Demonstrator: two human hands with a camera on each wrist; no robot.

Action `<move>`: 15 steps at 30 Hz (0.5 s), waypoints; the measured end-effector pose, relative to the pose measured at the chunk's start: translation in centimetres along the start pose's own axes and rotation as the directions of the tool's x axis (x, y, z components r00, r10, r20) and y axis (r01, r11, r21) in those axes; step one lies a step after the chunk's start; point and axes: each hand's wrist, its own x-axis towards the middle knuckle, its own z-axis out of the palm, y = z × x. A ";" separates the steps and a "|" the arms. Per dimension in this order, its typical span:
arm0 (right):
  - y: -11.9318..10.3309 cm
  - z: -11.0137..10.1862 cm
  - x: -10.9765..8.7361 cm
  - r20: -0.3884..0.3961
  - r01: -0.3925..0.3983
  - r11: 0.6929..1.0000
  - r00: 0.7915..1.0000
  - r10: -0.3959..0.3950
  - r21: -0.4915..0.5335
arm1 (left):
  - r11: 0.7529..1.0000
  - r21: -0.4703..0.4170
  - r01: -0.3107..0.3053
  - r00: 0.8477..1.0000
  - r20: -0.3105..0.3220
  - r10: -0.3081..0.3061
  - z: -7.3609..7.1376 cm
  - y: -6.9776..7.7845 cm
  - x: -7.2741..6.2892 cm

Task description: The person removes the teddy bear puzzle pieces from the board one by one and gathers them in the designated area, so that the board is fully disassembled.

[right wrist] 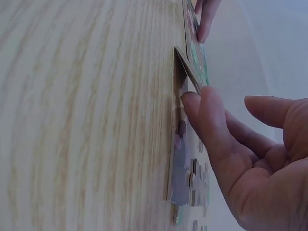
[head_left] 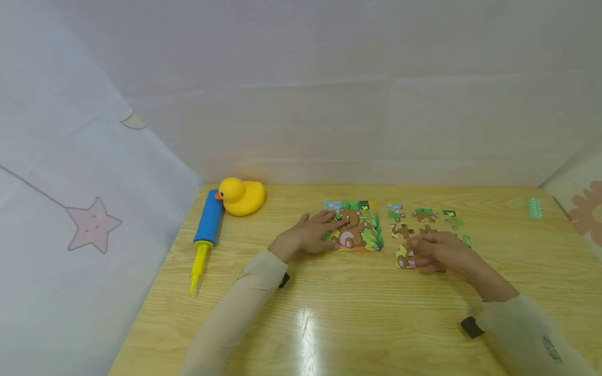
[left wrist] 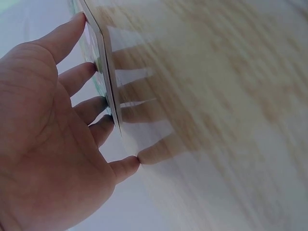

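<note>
A flat bear picture lies on the table. The left hand rests on its left part with spread fingers; in the left wrist view the fingertips touch the picture's face. To the right lie several loose puzzle pieces with parts of the same bear. Over their lower rows is the right hand, which hides some of them. Seen from the right wrist, its fingers pinch one tilted puzzle piece, with the far edge low at the table.
A yellow rubber duck sits at the back left, beside a blue and yellow hand pump. At the far right lies a small pale green object. White cloth hangs behind the wooden table.
</note>
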 end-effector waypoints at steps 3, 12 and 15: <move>0.0 0.0 -0.2 -0.004 0.007 0.999 1.000 -0.007 -0.039 | 1.000 -0.001 0.007 1.000 0.001 -0.007 0.0 0.0 0.0; -0.2 0.2 -0.7 -0.029 0.016 0.995 0.999 -0.019 -0.102 | 0.999 0.005 0.034 0.999 -0.025 -0.034 0.3 -0.1 -0.4; -0.8 -0.2 -0.7 -0.024 0.034 0.989 0.999 -0.038 -0.141 | 0.997 0.024 0.071 0.993 -0.091 -0.069 0.0 -0.3 -0.6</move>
